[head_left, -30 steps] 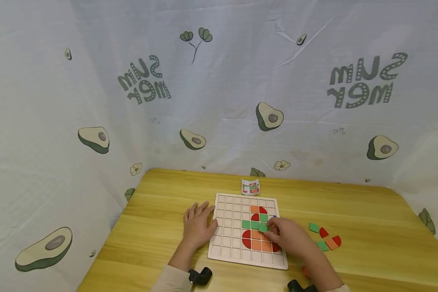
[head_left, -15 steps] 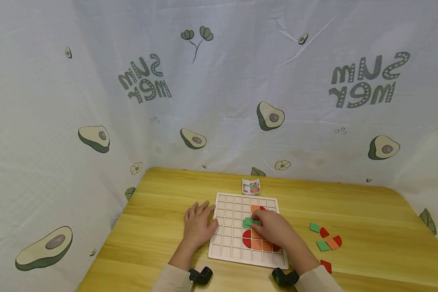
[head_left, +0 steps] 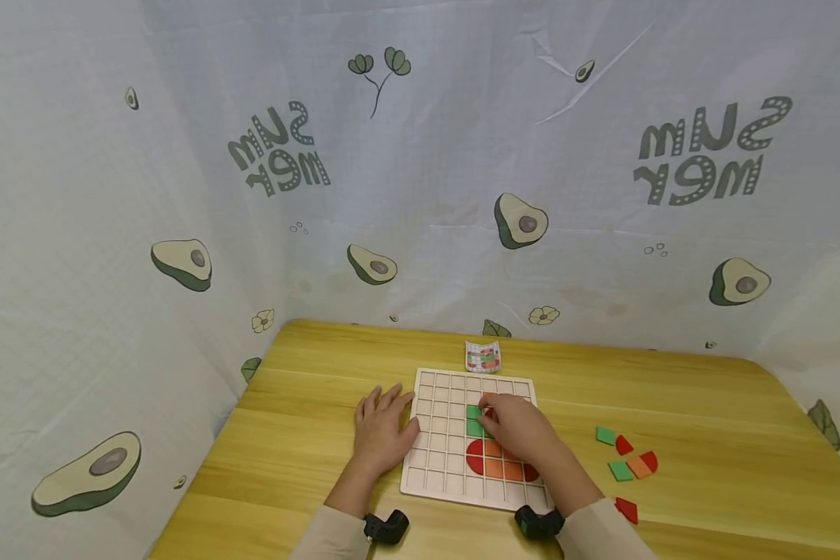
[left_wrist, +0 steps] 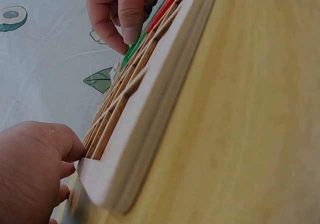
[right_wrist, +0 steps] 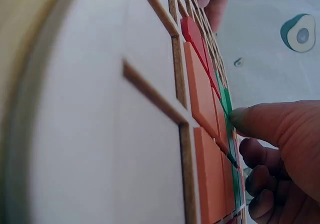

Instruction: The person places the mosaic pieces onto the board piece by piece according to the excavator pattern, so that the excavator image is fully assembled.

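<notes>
Green square tile [head_left: 473, 412]: at the right fingertips, over a cell of the grid board [head_left: 434, 481]; we cannot tell whether it sits fully down. We judge it light and stiff, thin wood or similar, with a smooth face that may slide a little under a fingertip. Hard to break, we think, but easy to tip on a cell wall. Best hold: a light pinch on two opposite edges, since the ribs leave little room for fingers once it is down; a flat press on the face would suit the last bit.

Right hand [head_left: 521, 426]: thumb and forefinger bent and nearly together, pinching the tile by its near edge as far as we can make out; the remaining fingers curl beneath the palm.

Just nearer the person than those fingertips, a second green tile [head_left: 474, 429]. Nearer again, red quarter-round tiles [head_left: 474, 465] and orange square tiles [right_wrist: 210, 179] fill neighbouring cells, their tops proud of the ribs.

Left hand [head_left: 381, 435]: well left of the right fingers, flat, digits spread, holding nothing; its thumb touches the board's left edge, which should steady it.

Beyond the right fingers, past the board's far edge, a small printed pattern card [head_left: 482, 358], slightly curled. Well right of them, loose on the bench [head_left: 707, 435]: green squares [head_left: 620, 470], an orange square [head_left: 639, 466] and red pieces [head_left: 626, 510].
</notes>
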The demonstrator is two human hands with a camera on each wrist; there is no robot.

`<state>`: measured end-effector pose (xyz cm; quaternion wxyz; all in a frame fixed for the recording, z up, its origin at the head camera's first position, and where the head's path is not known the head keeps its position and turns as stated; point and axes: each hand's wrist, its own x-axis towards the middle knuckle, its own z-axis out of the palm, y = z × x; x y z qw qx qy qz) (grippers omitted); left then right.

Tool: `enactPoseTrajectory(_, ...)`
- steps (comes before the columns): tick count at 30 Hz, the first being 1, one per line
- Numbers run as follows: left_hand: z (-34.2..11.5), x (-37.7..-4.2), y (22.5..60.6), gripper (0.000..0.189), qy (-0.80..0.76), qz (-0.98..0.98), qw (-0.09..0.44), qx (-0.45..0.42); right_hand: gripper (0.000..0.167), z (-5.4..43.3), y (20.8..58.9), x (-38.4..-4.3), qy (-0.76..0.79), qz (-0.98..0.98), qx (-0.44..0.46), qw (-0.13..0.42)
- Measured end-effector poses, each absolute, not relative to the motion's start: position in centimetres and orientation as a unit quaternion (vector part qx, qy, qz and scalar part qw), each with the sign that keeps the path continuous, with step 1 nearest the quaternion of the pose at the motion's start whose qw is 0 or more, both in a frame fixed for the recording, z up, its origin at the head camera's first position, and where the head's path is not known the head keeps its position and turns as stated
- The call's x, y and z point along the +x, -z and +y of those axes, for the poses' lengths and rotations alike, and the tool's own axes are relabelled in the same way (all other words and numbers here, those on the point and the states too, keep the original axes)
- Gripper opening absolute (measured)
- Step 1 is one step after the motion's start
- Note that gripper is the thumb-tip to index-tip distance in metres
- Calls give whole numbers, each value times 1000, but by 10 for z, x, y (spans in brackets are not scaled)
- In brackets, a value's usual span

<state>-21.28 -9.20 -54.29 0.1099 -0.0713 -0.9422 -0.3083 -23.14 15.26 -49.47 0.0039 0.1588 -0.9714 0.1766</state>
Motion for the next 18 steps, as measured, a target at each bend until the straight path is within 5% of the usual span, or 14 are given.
enactPoseTrajectory(18, -91, -212, 543, 47, 308, -943, 107, -72, 31, 246, 486, -205, -226, -971, 73, -33)
